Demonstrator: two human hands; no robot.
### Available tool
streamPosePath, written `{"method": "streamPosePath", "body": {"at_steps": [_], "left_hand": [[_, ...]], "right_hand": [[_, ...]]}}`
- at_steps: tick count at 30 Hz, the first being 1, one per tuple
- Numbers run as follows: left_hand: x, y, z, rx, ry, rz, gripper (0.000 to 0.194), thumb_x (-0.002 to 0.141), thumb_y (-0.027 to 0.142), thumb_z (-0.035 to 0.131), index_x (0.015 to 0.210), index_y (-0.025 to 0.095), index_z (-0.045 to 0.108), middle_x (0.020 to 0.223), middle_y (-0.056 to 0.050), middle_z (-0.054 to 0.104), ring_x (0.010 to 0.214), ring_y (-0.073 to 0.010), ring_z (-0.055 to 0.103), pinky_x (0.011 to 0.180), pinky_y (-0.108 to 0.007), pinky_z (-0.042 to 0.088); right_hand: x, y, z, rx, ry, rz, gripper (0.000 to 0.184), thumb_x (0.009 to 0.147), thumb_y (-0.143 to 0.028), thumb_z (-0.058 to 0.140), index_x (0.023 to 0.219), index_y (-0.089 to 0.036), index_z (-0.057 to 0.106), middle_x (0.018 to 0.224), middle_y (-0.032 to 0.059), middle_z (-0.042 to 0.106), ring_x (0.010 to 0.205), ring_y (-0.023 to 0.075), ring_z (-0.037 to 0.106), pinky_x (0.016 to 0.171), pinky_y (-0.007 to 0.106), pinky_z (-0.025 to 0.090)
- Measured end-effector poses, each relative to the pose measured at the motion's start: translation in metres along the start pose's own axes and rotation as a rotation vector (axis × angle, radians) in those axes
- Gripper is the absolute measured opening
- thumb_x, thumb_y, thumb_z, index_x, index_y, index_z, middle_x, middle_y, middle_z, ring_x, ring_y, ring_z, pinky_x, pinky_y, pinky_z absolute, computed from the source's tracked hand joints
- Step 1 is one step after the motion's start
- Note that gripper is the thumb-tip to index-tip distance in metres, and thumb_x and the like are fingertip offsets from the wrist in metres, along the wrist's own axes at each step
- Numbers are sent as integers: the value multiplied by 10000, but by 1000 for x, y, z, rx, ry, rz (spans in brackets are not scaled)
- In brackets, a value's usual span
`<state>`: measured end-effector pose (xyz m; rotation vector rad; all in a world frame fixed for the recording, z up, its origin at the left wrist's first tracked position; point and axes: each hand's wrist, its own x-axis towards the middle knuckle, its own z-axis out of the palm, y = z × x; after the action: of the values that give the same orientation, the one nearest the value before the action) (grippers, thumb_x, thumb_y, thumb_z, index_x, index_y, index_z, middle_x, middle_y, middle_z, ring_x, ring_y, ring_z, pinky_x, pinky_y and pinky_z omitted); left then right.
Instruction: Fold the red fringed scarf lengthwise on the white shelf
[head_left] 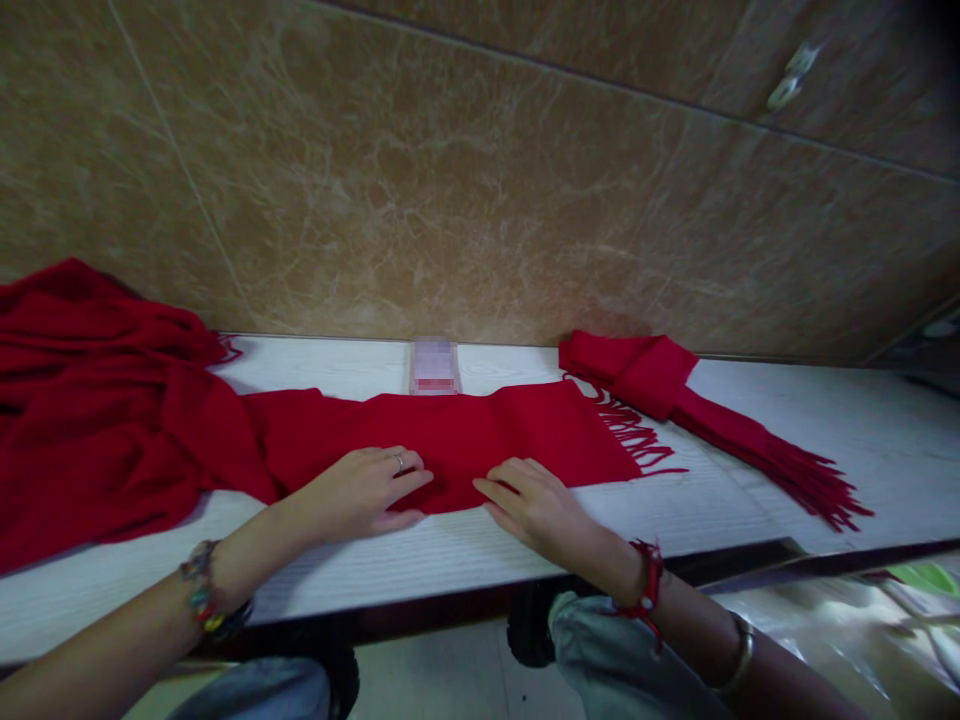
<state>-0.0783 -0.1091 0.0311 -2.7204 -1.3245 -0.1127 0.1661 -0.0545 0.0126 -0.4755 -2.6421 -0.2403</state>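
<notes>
A red scarf [457,435] lies stretched across the white board, its fringed end to the right and its loose folds bunched on the left. On its near edge rests my left hand [367,495], fingers lightly bent and thumb apart from them. My right hand [531,500] touches the same edge a little further right, fingers lying on the cloth and thumb close to the border. Neither hand visibly grips the fabric. Beyond the fringe is a second red scarf [637,370], folded into a knot-like bundle with its tassels spread to the right.
A small flat packet or card [433,365], blurred, lies behind the scarf against the brown marbled wall [420,180]. The narrow white board [810,420] ends just in front of my knees. Clear plastic wrapping [832,640] shows below at the right.
</notes>
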Motion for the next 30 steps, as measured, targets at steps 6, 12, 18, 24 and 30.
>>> {"method": "streamPosePath", "body": {"at_steps": [6,12,18,24,30], "left_hand": [[2,4,3,16,91,74,351,782,127,447,1109,203,548,966,-50,619,828,-154,583,725,-253,465],[6,4,10,69,200,-1,189,845,171,437,920,180,610,835,-38,636,726,-138,588,645,-231,457],[8,1,15,-16,228,6,158,838,140,460,858,169,615,780,-23,624,702,-125,573,628,-210,436],[6,2,11,-92,188,18,160,794,101,503,887,156,620,797,-32,613,728,-134,558,660,-217,436],[2,3,1,-205,44,88,203,798,109,496,946,173,619,853,-33,588,771,-126,539,701,-202,428]], "right_hand": [[13,-2,4,-69,-11,-53,125,844,-118,498,815,-153,614,726,37,584,691,166,476,617,296,341],[13,-5,11,5,28,70,67,810,-140,550,802,-163,612,743,28,603,716,162,496,661,289,355],[22,-14,15,-31,41,-9,69,829,-154,540,820,-161,608,734,24,596,704,162,480,633,291,337],[23,-15,10,-69,69,-85,139,844,-120,505,735,-153,585,679,21,544,659,160,433,586,293,297],[11,-13,11,-19,-25,-168,132,866,-121,468,823,-140,591,780,37,574,713,160,458,647,278,351]]}}
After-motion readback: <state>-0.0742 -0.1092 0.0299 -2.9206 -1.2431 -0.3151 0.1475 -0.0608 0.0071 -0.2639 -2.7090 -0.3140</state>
